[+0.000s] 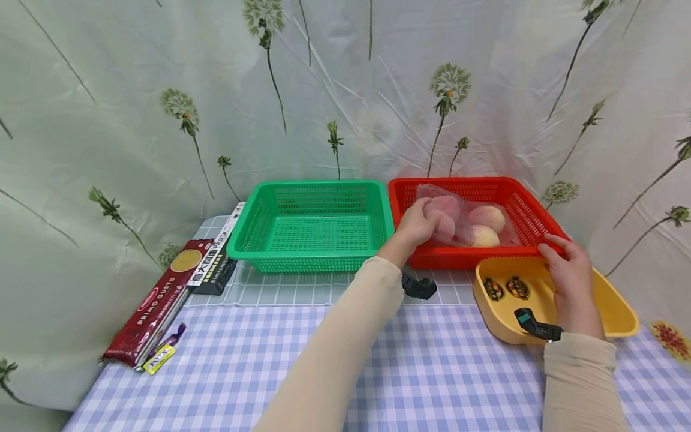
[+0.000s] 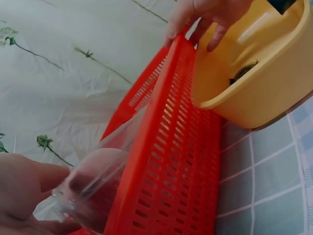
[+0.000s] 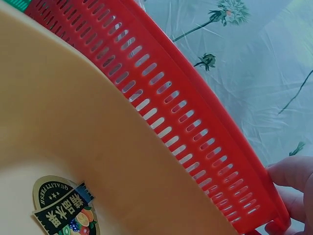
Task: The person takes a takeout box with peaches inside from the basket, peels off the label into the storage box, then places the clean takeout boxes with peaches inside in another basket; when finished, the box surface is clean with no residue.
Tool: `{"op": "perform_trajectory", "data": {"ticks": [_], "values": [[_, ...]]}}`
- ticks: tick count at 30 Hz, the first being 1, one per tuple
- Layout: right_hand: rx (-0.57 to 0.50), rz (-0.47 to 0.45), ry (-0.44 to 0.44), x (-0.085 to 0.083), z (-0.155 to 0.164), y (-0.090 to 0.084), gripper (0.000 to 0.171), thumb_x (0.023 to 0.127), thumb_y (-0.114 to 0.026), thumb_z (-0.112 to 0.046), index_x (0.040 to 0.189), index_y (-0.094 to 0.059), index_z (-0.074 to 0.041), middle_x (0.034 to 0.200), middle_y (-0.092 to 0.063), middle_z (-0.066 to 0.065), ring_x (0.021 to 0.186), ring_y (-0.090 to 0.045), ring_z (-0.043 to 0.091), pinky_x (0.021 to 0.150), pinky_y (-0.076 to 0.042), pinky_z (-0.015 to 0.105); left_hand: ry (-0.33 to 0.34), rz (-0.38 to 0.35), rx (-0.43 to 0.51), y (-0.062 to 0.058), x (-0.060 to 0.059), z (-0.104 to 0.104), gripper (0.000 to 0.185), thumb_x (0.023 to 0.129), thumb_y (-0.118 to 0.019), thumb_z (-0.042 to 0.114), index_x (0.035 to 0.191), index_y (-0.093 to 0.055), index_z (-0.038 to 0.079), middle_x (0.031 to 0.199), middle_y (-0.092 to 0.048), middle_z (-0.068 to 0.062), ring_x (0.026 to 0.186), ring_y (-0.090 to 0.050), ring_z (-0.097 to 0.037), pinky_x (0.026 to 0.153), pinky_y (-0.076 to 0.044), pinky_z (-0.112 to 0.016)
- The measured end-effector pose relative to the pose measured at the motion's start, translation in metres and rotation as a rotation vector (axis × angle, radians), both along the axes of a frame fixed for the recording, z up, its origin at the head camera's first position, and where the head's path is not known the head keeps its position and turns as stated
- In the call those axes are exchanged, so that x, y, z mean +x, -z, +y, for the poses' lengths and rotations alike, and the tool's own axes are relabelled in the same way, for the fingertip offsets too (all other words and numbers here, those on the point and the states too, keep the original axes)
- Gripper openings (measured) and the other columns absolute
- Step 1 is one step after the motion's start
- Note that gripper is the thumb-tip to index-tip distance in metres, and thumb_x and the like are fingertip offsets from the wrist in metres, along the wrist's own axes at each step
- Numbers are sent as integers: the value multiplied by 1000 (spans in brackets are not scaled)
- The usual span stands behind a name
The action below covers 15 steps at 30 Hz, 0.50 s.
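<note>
My left hand (image 1: pixel 417 223) pinches the near end of a clear plastic pack of pink peaches (image 1: pixel 445 219) in the red basket (image 1: pixel 531 207). This pack sits tilted, overlapping a second pack of paler peaches (image 1: pixel 486 235) on its right. In the left wrist view, the thumb and fingers of that hand lie on either side of the clear pack (image 2: pixel 95 178). At the basket's front right corner, my right hand (image 1: pixel 573 273) grips the red rim, fingers on one side and thumb on the other. The right wrist view shows that grip at the rim's end.
A green basket (image 1: pixel 310 262) stands left of the red one. In front of the red basket is a yellow tub (image 1: pixel 615 306) with stickers inside, under my right forearm. A red spaghetti packet (image 1: pixel 162 300), a black pasta box (image 1: pixel 216 264) and a yellow wrapped sweet (image 1: pixel 159 359) lie at left.
</note>
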State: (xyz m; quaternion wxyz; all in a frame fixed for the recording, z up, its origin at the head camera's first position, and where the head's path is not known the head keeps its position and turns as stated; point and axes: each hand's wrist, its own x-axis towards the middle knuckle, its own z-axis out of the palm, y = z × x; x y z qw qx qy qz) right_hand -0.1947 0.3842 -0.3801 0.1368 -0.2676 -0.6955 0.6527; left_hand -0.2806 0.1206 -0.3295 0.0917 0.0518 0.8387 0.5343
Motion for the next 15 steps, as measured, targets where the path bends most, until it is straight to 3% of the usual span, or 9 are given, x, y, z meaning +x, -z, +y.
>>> {"op": "perform_trajectory", "data": {"ticks": [9,15], "values": [[20,-30,3,0,1,0,56,96,-64,-36,149,-49,-23,142,-38,-14,114,-37,6,69,-43,3,19,-90,-83,-1,1,1,66,92,-69,21,151,-40,19,150,-46,-2,128,-48,-22,106,-50,-42],[11,-23,-1,0,1,1,55,96,-64,-35,148,-50,-23,142,-38,-14,113,-37,5,69,-44,3,-6,-99,43,1,2,1,62,94,-68,25,150,-40,20,147,-52,-3,129,-51,-23,107,-48,-46]]}}
